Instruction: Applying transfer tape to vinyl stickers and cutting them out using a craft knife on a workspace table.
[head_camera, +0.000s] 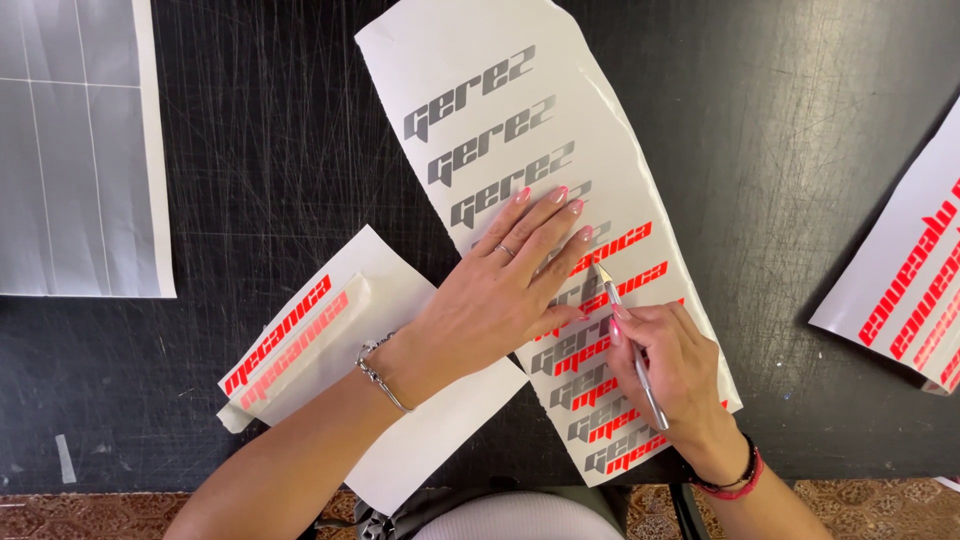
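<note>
A long white backing sheet (500, 40) with rows of grey and red cut lettering lies diagonally on the black scratched table (780, 150). My left hand (500, 290) rests flat on the sheet, fingers spread over the lettering near its middle. My right hand (675, 370) grips a slim metal craft knife (630, 340) like a pen. The blade tip touches the sheet just beside my left fingertips, at a red letter row.
A smaller white sheet (340, 300) with red lettering lies under my left wrist. A grey vinyl sheet (70, 150) sits at the far left. Another white sheet (900, 280) with red lettering lies at the right edge. Patterned floor shows below the table's front edge.
</note>
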